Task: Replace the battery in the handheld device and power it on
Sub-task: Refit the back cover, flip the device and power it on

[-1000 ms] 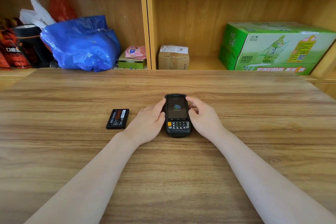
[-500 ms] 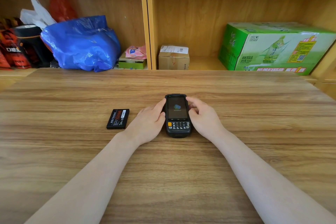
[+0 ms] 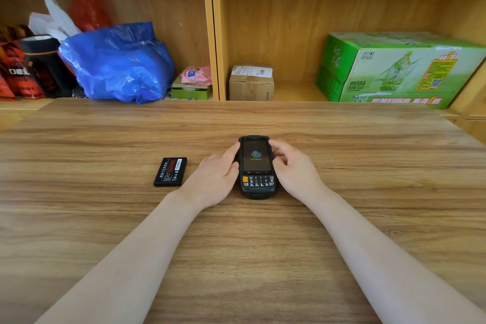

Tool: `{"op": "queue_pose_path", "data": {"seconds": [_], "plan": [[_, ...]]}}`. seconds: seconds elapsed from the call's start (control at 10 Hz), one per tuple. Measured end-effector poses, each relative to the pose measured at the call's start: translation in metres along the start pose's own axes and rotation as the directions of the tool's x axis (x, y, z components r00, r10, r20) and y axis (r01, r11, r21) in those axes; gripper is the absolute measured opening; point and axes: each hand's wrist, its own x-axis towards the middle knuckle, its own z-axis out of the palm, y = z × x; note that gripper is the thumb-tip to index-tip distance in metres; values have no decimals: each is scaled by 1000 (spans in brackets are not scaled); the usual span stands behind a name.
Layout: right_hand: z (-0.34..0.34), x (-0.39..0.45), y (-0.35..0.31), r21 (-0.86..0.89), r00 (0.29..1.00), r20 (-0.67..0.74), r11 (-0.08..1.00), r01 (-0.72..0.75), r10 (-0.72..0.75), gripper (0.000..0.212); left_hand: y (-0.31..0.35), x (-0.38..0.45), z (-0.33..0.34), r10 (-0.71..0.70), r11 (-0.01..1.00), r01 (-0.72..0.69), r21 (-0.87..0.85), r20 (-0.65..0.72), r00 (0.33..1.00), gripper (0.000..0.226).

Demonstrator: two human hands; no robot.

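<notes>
Black slab device [image 3: 256,166], matte battery [image 3: 171,171]

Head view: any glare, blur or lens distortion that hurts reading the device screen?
Head view: soft, even light, only faint shadows under the hands. The handheld device is sharp, its screen lit with a logo and free of glare. The spare battery label is too small to read. Wide-angle distortion bows the table edge and tilts the green carton. No motion blur.
</notes>
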Motion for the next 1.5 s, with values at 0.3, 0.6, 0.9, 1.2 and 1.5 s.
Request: {"op": "queue_pose_path", "data": {"seconds": [0.3,0.6,0.9,1.2,1.5], "plan": [[0,0,0,-2,1000,-4,1000,8,-8,48,2,-1,-1,4,1000,-3,8,-7,1000,53],[1,0,2,2,1000,-6,1000,10,-10,48,1,0,0,6,1000,-6,6,-8,1000,53],[0,1,1,-6,1000,-2,1000,4,-4,48,1,-1,0,13,1000,-12,11,-9,1000,53],[1,1,1,-12,1000,-4,1000,6,-6,48,0,-1,0,13,1000,-13,17,-8,1000,53],[0,0,1,-12,1000,-3,1000,2,-2,48,-2,1,1,8,1000,-8,13,-6,1000,53]]}}
